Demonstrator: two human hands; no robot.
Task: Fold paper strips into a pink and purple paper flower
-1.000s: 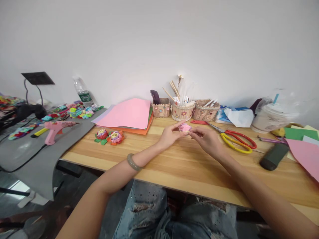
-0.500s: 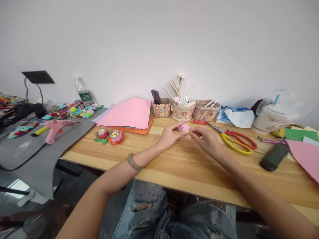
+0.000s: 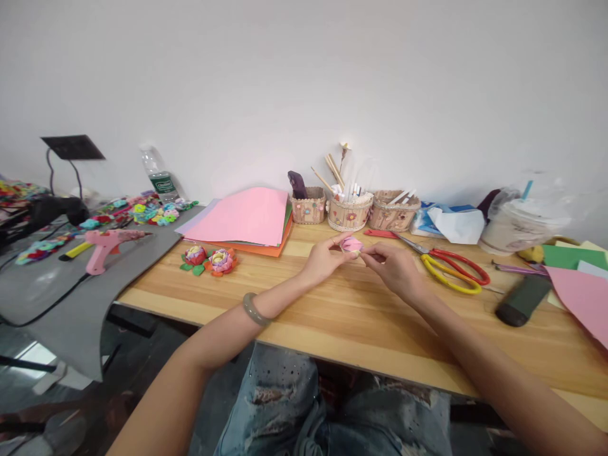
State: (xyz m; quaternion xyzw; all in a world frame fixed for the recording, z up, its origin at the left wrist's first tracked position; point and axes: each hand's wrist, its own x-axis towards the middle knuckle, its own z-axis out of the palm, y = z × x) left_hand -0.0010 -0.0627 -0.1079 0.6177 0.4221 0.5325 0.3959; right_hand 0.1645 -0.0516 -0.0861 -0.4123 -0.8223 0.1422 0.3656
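A small pink folded paper flower point(image 3: 352, 244) is held just above the wooden table, between both hands. My left hand point(image 3: 323, 258) comes in from the left and has its fingers closed round the flower's left side. From the right, my right hand point(image 3: 392, 266) pinches at the flower's lower right edge, thumb and fingertips together. The fingers partly cover the flower's underside. Two finished-looking paper flowers, a red and purple one point(image 3: 194, 255) with green leaves and an orange and purple one point(image 3: 221, 260), lie on the table to the left.
Scissors point(image 3: 451, 269) with red and yellow handles lie right of my right hand. Behind stand three decorated baskets point(image 3: 350, 214) and a paper stack point(image 3: 237, 218). A pink glue gun point(image 3: 102, 246) rests on the grey mat point(image 3: 52, 288). A lidded cup point(image 3: 515, 229) and dark green case point(image 3: 522, 300) are at right.
Both hands stay at nearly the same spot. The right fingertips have shifted very slightly at the flower's edge, and the flower looks turned a little.
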